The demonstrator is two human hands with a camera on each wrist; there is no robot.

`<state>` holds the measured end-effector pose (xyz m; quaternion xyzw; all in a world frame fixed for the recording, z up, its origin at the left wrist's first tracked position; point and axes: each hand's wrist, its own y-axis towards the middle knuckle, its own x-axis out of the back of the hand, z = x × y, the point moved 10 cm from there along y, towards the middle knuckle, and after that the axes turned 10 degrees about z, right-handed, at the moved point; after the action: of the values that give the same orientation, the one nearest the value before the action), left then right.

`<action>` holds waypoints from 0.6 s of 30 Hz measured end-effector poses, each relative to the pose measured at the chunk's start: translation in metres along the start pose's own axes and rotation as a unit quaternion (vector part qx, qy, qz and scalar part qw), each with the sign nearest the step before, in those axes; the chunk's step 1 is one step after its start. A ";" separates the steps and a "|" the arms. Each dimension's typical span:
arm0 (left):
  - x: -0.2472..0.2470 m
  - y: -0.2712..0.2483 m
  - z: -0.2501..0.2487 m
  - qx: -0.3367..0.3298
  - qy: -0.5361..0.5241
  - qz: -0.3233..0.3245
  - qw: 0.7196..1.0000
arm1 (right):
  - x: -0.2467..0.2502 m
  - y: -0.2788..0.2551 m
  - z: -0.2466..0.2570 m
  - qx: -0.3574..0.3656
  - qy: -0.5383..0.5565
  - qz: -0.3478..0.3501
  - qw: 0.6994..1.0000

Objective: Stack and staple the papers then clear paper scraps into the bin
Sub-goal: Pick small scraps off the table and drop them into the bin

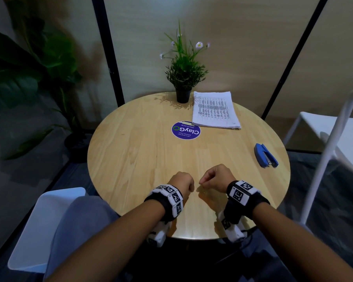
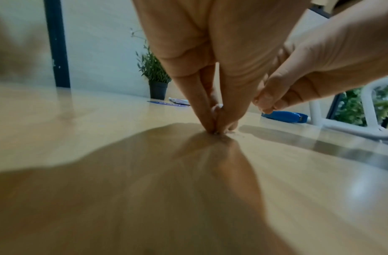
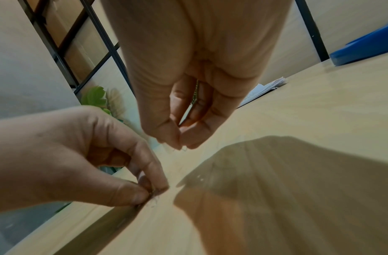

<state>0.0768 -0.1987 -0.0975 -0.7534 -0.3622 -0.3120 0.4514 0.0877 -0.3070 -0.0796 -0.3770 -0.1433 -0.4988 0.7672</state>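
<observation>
Hands pinching bits, stapler nose near-right

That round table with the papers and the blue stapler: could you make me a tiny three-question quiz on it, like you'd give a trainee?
1. True or false: the stapler lies on top of the paper stack.
2. Which stands nearest the potted plant? A) the stapler B) the paper stack C) the left hand
3. Fill in: both the left hand and the right hand have their fingertips pinched together low over the ____.

Key
1. False: it lies apart, near the table edge on the right.
2. B
3. table; whatever tiny bits they pinch are too small to identify.
</observation>
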 end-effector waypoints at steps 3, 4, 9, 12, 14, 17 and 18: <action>0.001 0.002 0.001 -0.001 -0.027 -0.010 1.000 | 0.001 -0.002 -0.003 -0.002 0.004 -0.001 1.000; 0.003 0.001 0.001 -0.006 -0.042 -0.027 0.999 | 0.002 -0.002 -0.004 -0.004 0.004 -0.001 1.000; 0.012 -0.005 0.013 0.003 -0.103 -0.058 0.993 | 0.006 -0.003 -0.009 -0.009 0.007 -0.002 1.000; -0.001 -0.002 0.016 0.006 -0.040 0.013 0.999 | 0.009 -0.004 -0.009 -0.005 0.009 -0.010 1.000; -0.001 -0.001 0.018 0.006 -0.024 0.009 1.000 | 0.009 -0.004 -0.009 -0.005 0.010 -0.011 1.000; 0.003 0.001 0.015 -0.003 -0.035 -0.019 0.999 | 0.006 -0.002 -0.008 -0.004 0.012 -0.008 1.000; 0.003 0.001 0.013 -0.007 -0.041 -0.020 0.999 | 0.004 -0.001 -0.008 -0.004 0.012 -0.006 1.000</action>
<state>0.0814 -0.1864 -0.1012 -0.7612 -0.3935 -0.2922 0.4247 0.0876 -0.3154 -0.0818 -0.3727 -0.1342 -0.5087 0.7644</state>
